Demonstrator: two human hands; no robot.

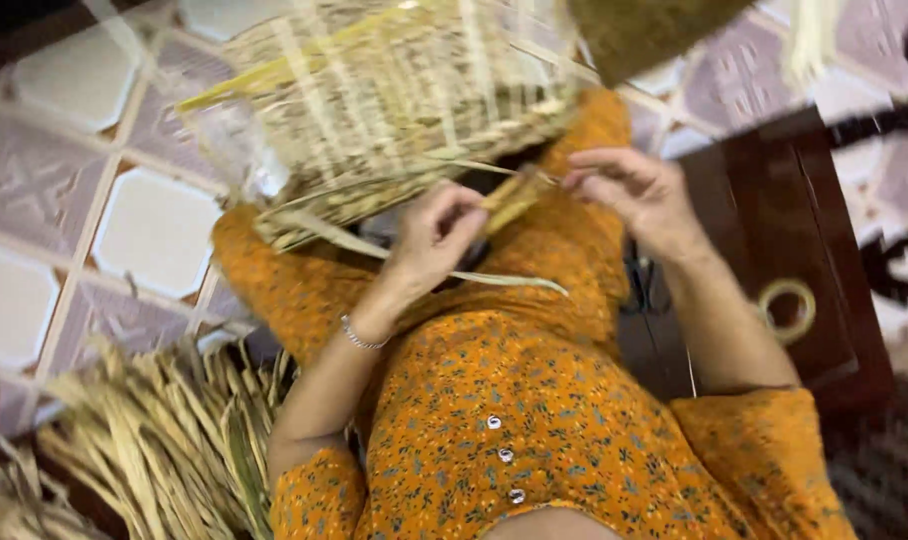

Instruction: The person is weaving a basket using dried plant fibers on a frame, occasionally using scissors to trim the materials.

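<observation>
A half-woven straw basket is propped on the lap, its loose strip pinched between left hand and right hand, apparently for tension; spare dried leaves lie floorside.

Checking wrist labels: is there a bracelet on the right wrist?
No: the silver bracelet sits on the left wrist, below the left hand; the right hand has a bare wrist.

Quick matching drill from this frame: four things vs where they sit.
Things:
1. woven basket
2. loose straw pile
3. tape ring
4. bracelet

Places:
A. on the dark wooden stool
B. on the left wrist
C. on the lap, above both hands
D. on the floor, lower left

Pairs: 1-C, 2-D, 3-A, 4-B
</observation>
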